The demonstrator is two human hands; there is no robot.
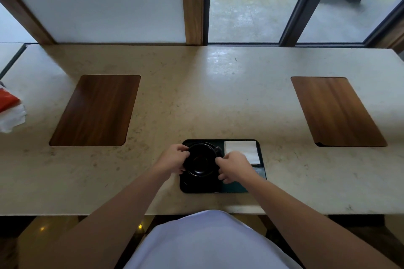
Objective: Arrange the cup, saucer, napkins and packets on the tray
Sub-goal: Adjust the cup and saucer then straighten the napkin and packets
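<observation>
both hands, left hand (175, 158) and right hand (232, 167), grip the black saucer (200, 162) (cup on it) over the tray (201, 188).

No readable text, label, brand or number anywhere; print on the packets (259, 171) just right of the right hand (235, 167) too blurred to read.

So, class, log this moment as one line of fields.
left hand: holds saucer rim | right hand: holds opposite rim | tray: under saucer | napkins: far right of tray

Open counter (196, 94) around tray (201, 188); napkins (241, 150) right.
</observation>
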